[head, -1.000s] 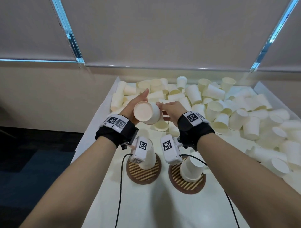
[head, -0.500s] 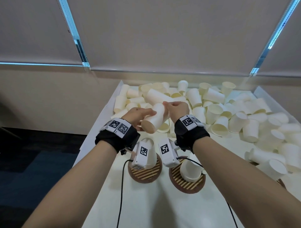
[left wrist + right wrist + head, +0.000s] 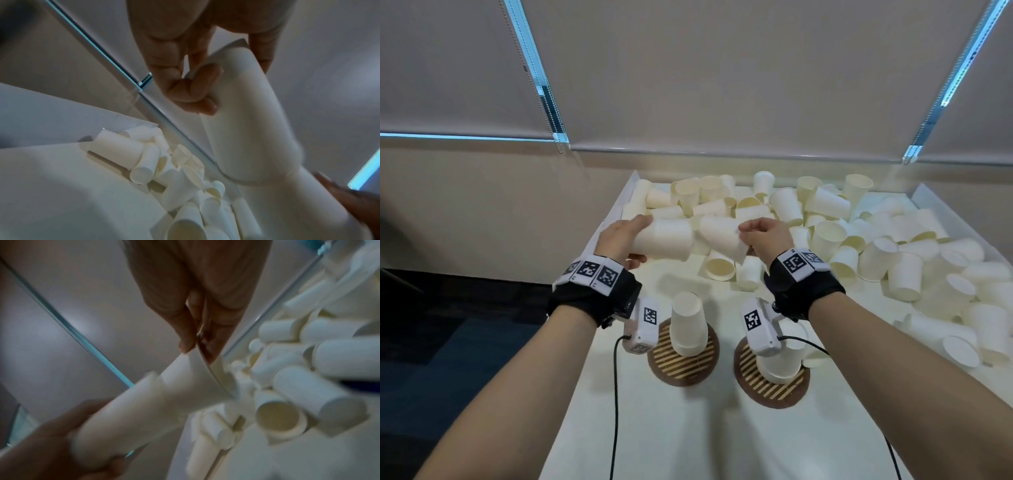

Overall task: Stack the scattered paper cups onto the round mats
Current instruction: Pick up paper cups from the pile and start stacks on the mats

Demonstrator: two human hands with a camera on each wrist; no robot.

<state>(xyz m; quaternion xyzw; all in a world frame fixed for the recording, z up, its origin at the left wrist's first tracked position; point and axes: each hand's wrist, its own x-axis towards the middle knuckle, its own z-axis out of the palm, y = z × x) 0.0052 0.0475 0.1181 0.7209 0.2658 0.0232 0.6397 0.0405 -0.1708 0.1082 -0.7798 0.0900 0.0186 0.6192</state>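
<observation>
1. The left hand (image 3: pixel 619 236) is curled round a white paper cup (image 3: pixel 664 240) held on its side above the white table (image 3: pixel 688 428), its closed base toward the wrist and its open mouth facing right.
2. The right hand (image 3: pixel 767 236) pinches the rim of a second white paper cup (image 3: pixel 722 238) between thumb and fingertips; this cup tilts, its narrow base pointing toward the mouth of the left one.
3. In the head view the 2 held cups appear just apart or barely meeting; in the right wrist view the second cup's base seems to sit inside the first cup's mouth, though the blur leaves this uncertain.
4. A round brown striped mat (image 3: pixel 683 359) lies near the table's front edge, with an upside-down white cup stack (image 3: pixel 688 325) standing upright on it.
5. Just beside it on the right lies a second round brown striped mat (image 3: pixel 770 387), bearing another upside-down white cup (image 3: pixel 780 363), partly hidden by the right wrist camera (image 3: pixel 758 323).
6. A loose heap of white paper cups (image 3: pixel 859 240) covers the far and right parts of the table, most lying on their sides.
</observation>
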